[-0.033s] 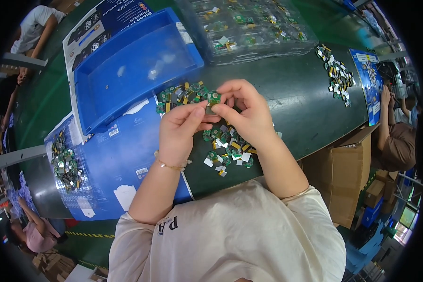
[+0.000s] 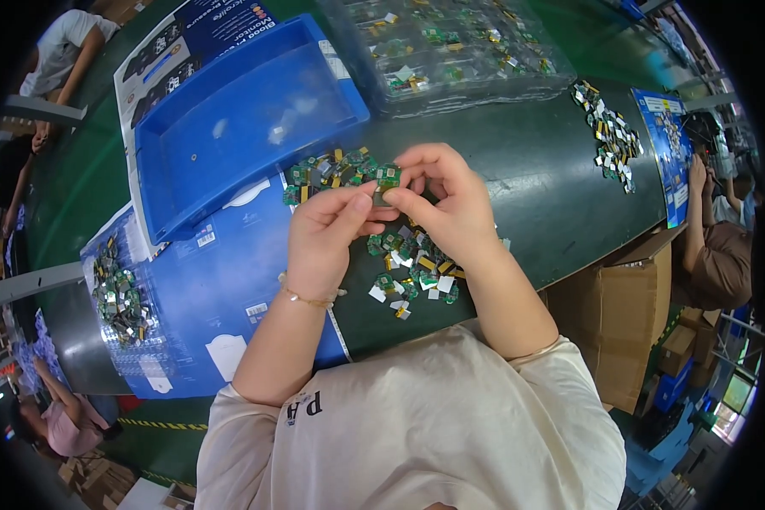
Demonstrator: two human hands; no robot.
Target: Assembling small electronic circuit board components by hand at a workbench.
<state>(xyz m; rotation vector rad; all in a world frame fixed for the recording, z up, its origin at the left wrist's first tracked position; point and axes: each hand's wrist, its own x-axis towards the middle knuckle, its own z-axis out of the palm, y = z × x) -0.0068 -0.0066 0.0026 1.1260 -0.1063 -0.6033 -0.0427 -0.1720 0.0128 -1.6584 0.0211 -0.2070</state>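
Between my fingertips is a small green circuit board [image 2: 388, 176] with a flat greyish part at its near end. My left hand [image 2: 329, 229] pinches it from the left with thumb and fingers. From the right, my right hand [image 2: 447, 204] holds it too, thumb on the near part and fingertips at the far edge. Beyond my hands lies a pile of circuit boards [image 2: 336, 166] with yellow and silvery parts. A second heap of boards [image 2: 416, 276], mixed with white squares, lies just below my hands on the dark green table [image 2: 518, 187].
A large blue bin [image 2: 238, 119] stands far left on printed blue sheets [image 2: 221, 297]. Clear stacked trays [image 2: 476, 93] with boards stand at the back. More boards lie at the right [image 2: 608, 136] and on a clear tray [image 2: 123, 297] at the left. A cardboard box [image 2: 612, 331] stands right; co-workers sit around.
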